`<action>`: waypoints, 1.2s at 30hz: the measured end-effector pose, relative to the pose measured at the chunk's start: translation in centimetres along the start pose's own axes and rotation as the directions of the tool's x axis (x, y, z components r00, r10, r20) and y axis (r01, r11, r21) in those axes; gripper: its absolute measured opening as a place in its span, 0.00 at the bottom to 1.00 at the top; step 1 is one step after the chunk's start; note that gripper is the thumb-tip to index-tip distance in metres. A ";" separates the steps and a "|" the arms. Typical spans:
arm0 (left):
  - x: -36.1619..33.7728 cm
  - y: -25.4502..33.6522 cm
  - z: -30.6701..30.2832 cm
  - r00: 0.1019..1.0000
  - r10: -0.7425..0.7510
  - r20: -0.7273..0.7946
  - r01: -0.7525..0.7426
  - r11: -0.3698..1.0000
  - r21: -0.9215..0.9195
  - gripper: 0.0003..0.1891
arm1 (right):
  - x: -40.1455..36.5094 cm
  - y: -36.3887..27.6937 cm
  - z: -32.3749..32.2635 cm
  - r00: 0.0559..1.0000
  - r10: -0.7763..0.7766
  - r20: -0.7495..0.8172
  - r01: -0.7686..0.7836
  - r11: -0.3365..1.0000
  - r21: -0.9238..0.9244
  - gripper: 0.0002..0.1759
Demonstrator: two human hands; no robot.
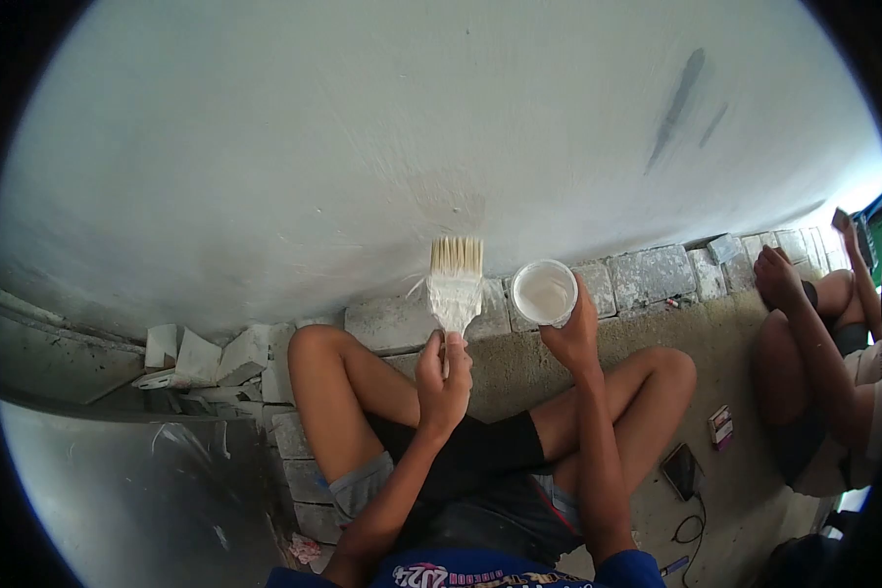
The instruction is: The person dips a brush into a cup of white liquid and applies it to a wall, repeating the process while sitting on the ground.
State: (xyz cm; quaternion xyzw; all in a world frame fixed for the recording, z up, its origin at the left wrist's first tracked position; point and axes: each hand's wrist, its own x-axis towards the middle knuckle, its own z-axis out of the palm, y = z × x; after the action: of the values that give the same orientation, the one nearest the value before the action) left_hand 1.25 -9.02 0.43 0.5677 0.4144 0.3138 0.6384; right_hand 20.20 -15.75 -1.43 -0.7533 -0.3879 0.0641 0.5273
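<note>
A: Starting nearest, what lies by the person?

B: They sit on the concrete floor (559,377) with both knees drawn up. A dark phone (683,470) with a cable (691,524) lies by the right leg, and a small box (721,426) sits just beyond it.

A: And the hands?

B: The left hand (444,377) is closed around the handle of a wide paintbrush (455,279). The brush is held upright between the knees, bristles up, its ferrule caked white. The right hand (570,338) grips a white cup (544,292) from below. The cup is just beside the brush and holds something white, paint by the look of it.

A: Further out?

B: A row of stone blocks (647,276) runs along the foot of a pale wall (363,127), with broken pieces (201,358) piled to the left. The wall bears a dark streak (676,103). Another person (813,363) sits to the right, well apart.

A: What could go wrong?

B: The cup's mouth tips toward the camera, and only fingers under its base hold it. A slip or a nudge from the brush could likely spill it onto the right leg or the floor. The phone is near enough that splashes might reach it. With the bristles up, wet paint could run down the handle and make the left hand's hold slick.
</note>
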 end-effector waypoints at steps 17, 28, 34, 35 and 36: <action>1.9 0.1 2.3 0.964 -0.244 0.108 0.261 0.949 -0.178 0.17 | -0.1 0.4 -0.5 1.000 0.000 -0.029 0.002 0.998 0.057 0.29; 3.1 16.9 1.1 0.970 0.244 0.015 -0.238 0.957 -0.165 0.14 | -0.2 1.2 -0.3 1.000 -0.014 -0.012 0.015 0.997 0.078 0.29; 4.7 8.4 2.2 0.995 0.101 0.004 -0.099 0.979 -0.180 0.15 | -0.1 0.8 -0.4 1.000 0.027 -0.007 -0.027 0.999 0.035 0.30; 4.6 6.2 2.1 1.000 0.002 0.025 0.003 0.976 -0.217 0.15 | -0.3 1.1 -0.3 1.000 0.022 -0.017 -0.021 0.999 0.047 0.30; 4.4 4.2 2.0 0.995 -0.093 0.047 0.102 0.961 -0.255 0.15 | -0.3 1.2 -0.4 1.000 0.011 -0.025 -0.010 0.998 0.058 0.29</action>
State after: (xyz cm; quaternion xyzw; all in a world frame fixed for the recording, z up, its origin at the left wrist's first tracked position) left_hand 5.38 -5.46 3.86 0.4643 0.3865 0.3234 0.7283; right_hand 20.78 -16.42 -2.40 -0.7403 -0.3754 0.0687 0.5534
